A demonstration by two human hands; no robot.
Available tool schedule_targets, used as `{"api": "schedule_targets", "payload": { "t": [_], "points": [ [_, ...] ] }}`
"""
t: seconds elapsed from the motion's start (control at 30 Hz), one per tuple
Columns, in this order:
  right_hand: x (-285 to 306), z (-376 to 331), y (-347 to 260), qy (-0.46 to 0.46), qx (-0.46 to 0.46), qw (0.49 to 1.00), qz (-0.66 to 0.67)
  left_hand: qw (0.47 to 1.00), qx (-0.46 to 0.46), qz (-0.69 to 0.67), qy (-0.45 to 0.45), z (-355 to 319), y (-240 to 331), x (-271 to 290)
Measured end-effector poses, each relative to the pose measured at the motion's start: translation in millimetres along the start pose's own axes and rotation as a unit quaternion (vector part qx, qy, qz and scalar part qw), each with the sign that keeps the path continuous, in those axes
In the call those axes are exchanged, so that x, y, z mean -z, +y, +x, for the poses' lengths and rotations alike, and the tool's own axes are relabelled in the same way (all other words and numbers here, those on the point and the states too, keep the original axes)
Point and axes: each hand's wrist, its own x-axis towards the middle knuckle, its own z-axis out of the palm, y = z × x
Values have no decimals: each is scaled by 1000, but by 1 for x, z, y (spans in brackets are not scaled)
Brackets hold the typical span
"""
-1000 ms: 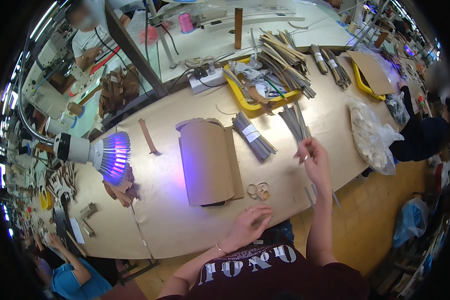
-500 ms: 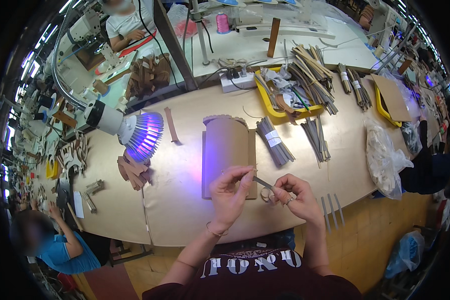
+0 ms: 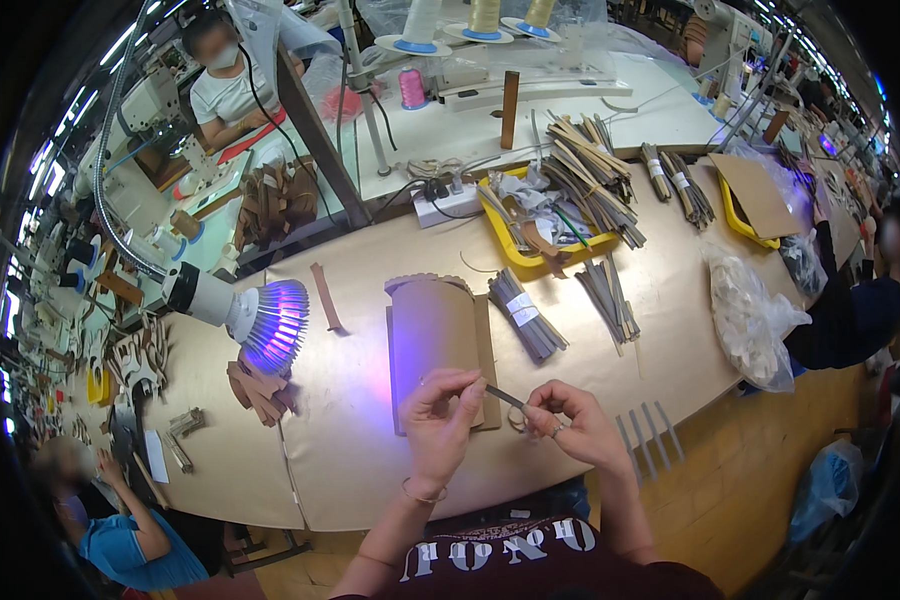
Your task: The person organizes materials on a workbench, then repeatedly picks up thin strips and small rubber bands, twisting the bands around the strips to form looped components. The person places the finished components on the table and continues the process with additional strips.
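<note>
Holding one grey strip (image 3: 506, 397) between left hand (image 3: 440, 415) and right hand (image 3: 574, 425), pinched at either end in thumb-and-finger grips with little gap, above the table (image 3: 345, 475) near the lower right corner of the brown board (image 3: 430, 330). A second ago, with the right at the loose strips (image 3: 606, 298) and nothing visible in the left; now steadying one two-handed, probably past picking up.

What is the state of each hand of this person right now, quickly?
Left hand: closed, pinching one end of a grey strip.
Right hand: closed, pinching the same strip toward its other end.
</note>
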Motion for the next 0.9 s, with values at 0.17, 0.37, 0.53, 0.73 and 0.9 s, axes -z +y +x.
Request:
{"api": "schedule_targets", "payload": {
  "t": [0.17, 0.37, 0.53, 0.73, 0.9],
  "points": [
    [-4, 4, 1, 25, 8, 999, -34, 998, 53, -13, 8, 0, 3, 3],
    [-7, 3, -5, 28, -5, 1000, -6, 992, 89, -91, -2, 9, 1, 2],
    [-25, 11, -8, 213, 108, 964, -117, 982, 122, -142, 18, 13, 5, 5],
    [-28, 10, -25, 208, 177, 947, -169, 997, 34, -59, 39, 11, 7, 6],
    [-51, 8, -42, 136, 175, 971, -88, 994, -93, 60, 2, 9, 3, 10]
  ]
}}
